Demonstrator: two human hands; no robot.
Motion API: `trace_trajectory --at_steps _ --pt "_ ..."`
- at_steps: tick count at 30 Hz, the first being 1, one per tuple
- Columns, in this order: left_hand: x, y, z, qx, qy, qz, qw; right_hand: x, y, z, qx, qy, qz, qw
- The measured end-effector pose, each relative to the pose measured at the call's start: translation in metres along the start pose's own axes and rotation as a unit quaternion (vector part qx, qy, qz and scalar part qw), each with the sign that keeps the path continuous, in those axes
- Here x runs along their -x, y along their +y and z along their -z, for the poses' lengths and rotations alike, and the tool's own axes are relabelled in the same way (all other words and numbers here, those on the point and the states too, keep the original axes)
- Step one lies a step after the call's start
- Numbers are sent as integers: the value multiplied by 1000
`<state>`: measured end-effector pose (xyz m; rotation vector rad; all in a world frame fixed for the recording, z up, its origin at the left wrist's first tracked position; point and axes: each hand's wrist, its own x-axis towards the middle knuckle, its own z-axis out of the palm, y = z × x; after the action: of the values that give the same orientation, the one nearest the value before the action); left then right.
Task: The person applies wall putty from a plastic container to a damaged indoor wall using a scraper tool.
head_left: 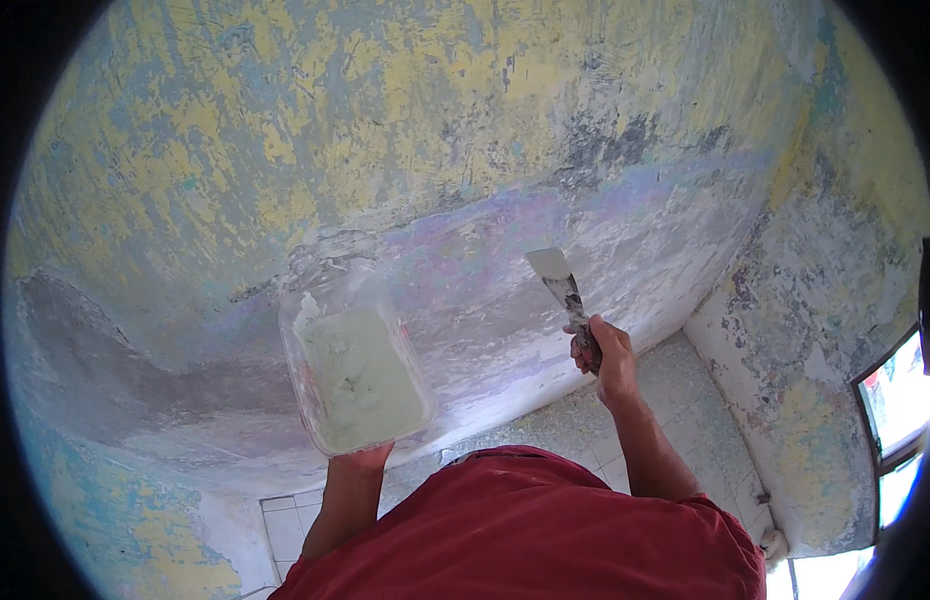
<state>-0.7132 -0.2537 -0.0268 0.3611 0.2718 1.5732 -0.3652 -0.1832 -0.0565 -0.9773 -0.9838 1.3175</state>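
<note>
My left hand [363,458] holds up a clear plastic tub [422,380] from below, its fingers mostly hidden under it. Pale whitish-green paste [355,375] lies in the tub, and smears coat the inner walls. In my right hand [613,358] is a putty knife [565,287], gripped by its dark, paste-smeared handle. Its blade points up and to the left, with pale paste on the wide end. The knife is to the right of the tub, apart from it, in front of the wall [465,210]; whether the blade touches the wall I cannot tell.
Yellow, grey and bluish paint patches peel on the wall ahead, with a smoother pale band lower down. Another patchy wall [815,330] meets it at the right, with a bright window [897,395]. Below lies a dusty tiled floor [585,435]. A blue-yellow wall [115,500] stands left.
</note>
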Motion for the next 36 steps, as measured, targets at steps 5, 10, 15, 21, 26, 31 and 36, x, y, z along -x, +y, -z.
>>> trace_trajectory --at_steps 5,10,15,21,26,31,36 --pt "2 -4 -32 105 -57 23 993 -17 12 -6 38 35 150 987" --pt "-3 -1 -23 46 -47 -1 998 -56 16 6 153 77 237 956" --pt "-12 -13 -49 50 -103 25 993 -111 -1 16 213 96 316 919" --pt "-23 -15 -30 55 -66 7 996 -150 -37 8 449 81 308 835" --pt "-30 -17 -30 43 -104 10 994 -148 -39 10 535 96 268 796" --pt "-26 -26 -48 102 -56 11 993 -155 -23 28 544 104 266 789" --pt "-19 -27 -41 103 -60 11 993 -123 3 74 570 100 187 794"
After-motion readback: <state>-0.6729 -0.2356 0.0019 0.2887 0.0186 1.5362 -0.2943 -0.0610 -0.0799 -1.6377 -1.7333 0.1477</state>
